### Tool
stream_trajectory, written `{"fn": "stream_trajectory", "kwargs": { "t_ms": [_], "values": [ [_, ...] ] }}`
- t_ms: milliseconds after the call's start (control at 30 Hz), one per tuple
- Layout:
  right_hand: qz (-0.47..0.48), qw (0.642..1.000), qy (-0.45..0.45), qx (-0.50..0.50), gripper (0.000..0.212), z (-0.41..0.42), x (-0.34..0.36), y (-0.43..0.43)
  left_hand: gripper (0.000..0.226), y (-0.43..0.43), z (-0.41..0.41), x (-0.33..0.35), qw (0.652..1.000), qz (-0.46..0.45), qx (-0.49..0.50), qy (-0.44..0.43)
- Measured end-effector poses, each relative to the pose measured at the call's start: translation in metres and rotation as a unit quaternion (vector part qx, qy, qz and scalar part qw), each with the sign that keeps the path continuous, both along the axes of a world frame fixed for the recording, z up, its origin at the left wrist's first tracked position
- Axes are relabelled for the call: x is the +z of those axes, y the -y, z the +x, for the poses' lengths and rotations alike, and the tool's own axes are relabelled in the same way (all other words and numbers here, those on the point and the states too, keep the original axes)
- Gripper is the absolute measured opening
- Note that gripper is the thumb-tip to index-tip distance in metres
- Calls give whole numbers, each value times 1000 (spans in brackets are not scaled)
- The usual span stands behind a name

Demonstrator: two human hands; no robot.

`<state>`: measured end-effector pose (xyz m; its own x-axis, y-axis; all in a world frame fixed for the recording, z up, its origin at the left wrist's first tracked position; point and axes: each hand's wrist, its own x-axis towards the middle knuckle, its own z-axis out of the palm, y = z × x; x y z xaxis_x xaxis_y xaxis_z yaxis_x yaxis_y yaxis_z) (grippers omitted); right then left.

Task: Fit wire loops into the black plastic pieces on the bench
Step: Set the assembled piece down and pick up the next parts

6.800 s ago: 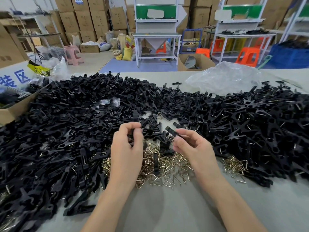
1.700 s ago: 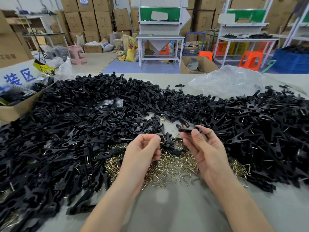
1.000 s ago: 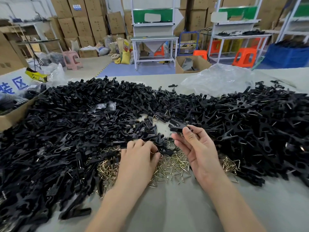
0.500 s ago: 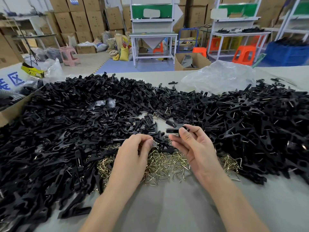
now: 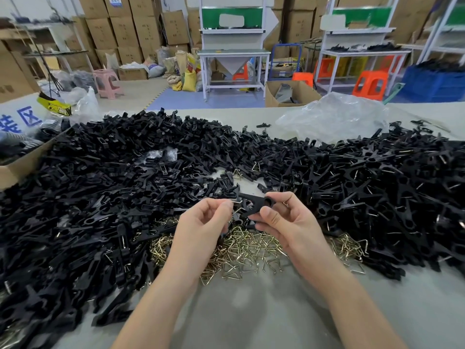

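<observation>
The right hand [image 5: 286, 222] pinches a flat, matte black plastic piece [image 5: 253, 204] (a round hole shows by the thumb) between thumb and forefinger, held above the bench. The left hand [image 5: 201, 227], fingers curled, pinches a thin bent wire loop [image 5: 238, 209] just beside the piece's forked end. Below lies a pile of wire loops [image 5: 241, 250], shiny, brassy and triangular, ringed by a heap of black pieces [image 5: 100, 197]. Smooth grey bench [image 5: 251, 311] lies open along the near edge.

Single wide-angle view, worn on the head. Faces forward and down across the bench [image 5: 251, 318]. Close above left hand [image 5: 201, 230] and right hand [image 5: 289, 222] at centre. Reaches stacked boxes [image 5: 125, 34] at the far wall.
</observation>
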<state>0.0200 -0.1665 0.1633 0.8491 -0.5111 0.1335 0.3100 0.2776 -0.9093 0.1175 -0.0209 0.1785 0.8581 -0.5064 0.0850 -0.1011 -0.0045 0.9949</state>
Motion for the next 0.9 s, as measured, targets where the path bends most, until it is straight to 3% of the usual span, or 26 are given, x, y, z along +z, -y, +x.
{"fn": "stream_trajectory", "kwargs": {
  "t_ms": [233, 433, 533, 767, 900],
  "values": [
    [-63, 998, -23, 5, 36, -1, 1, -4, 19, -1, 0, -2, 999, 13, -49, -1],
    [-73, 997, -17, 7, 32, -3, 3, -6, 13, 4, -5, 2, 968, -129, -128, -175],
    [-73, 997, 5, 35, 26, -3, 2, -8, 27, 8, -12, 4, 947, -168, -170, -214],
    [-105, 990, 6, 93, 23, -4, 4, -15, 41, 7, -24, 8, 940, -147, -211, -224],
    [-190, 978, -48, 71, 24, -3, 1, -19, 49, 7, -26, 7, 942, -120, -224, -218]
  ]
}}
